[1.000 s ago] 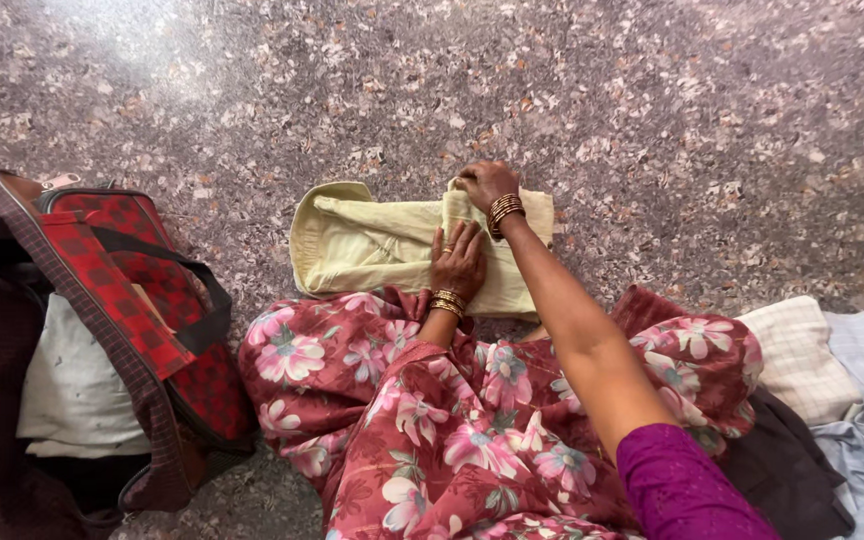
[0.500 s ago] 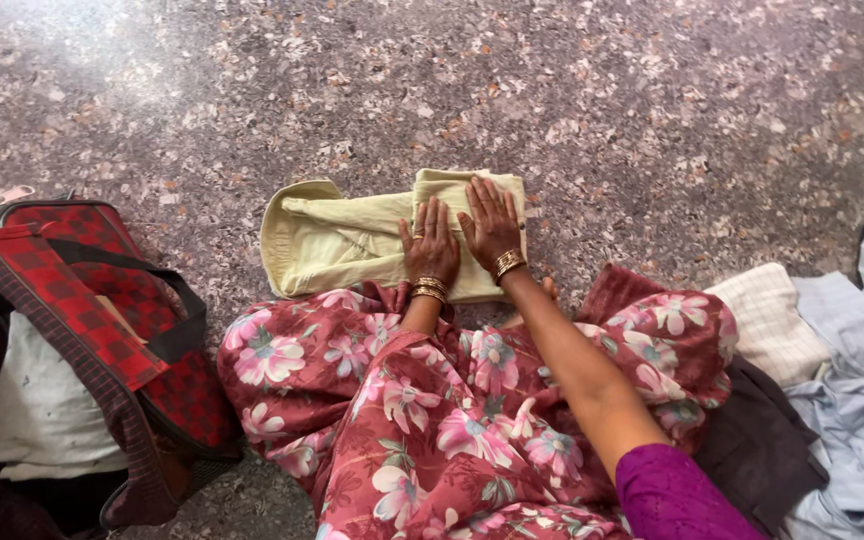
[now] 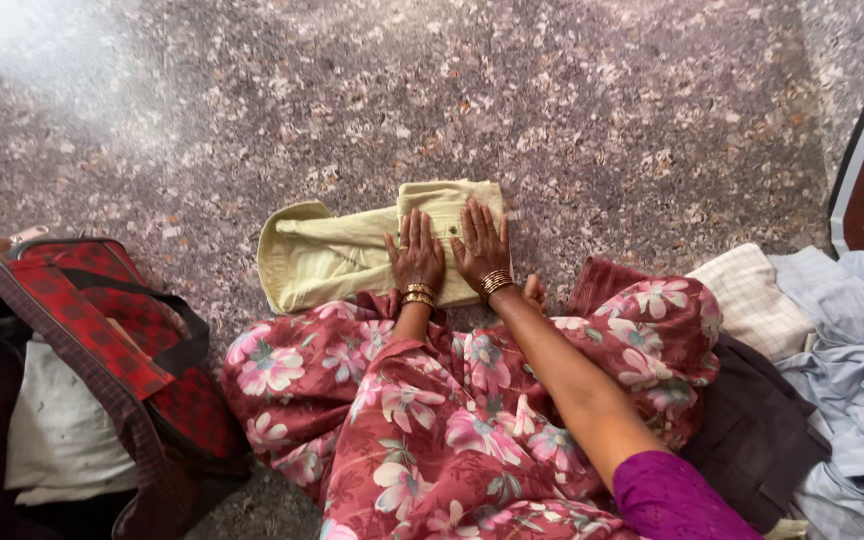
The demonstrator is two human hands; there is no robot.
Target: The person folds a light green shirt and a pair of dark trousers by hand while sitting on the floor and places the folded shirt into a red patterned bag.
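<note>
A pale yellow folded cotton garment is lying flat on the speckled stone floor, its long axis running left to right, collar end at the left. Both hands are pressing on its right half — the left hand nearer the middle, the right hand just beside it at the folded right end. The fingers of both are lying spread and flat, palms down, grasping nothing. Nearer the person than the garment, a red floral skirt is covering the lap. Left of the garment, an open red checked bag is standing; right of it, a heap of pale folded clothes is lying.
</note>
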